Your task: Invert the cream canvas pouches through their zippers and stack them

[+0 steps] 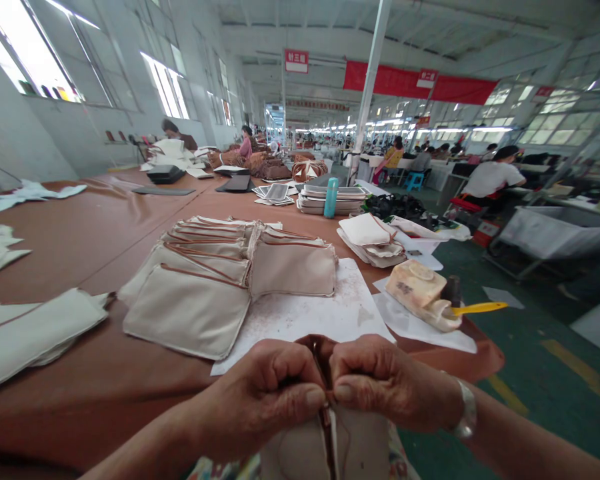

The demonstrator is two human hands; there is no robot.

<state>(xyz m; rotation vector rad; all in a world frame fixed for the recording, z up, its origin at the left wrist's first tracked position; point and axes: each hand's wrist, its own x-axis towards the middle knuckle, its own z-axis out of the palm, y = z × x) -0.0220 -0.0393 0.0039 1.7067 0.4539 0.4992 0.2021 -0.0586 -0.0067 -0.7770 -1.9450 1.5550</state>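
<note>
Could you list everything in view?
Table: one, brown-covered, centre-left
Stacked pieces: many, cream, table centre and left
Sheets: several, white, on table
Bottle: one, turquoise, behind stacks
Container: one, yellowish, table's right
Handle: one, yellow, at container
Large banner: one, red, overhead
Other people: several, mixed clothing, background
Farther items: many, mixed colours, background
Held piece: one, beige-brown, bottom centre
Bracelet: one, silver, lower right
Left hand: one, bare, lower centre
Right hand: one, bare, lower centre

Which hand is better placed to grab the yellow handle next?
Likely the right: the right hand is nearer the yellow handle, off to that side; the left hand would have to cross over. Both hold the pale pouch.
</note>
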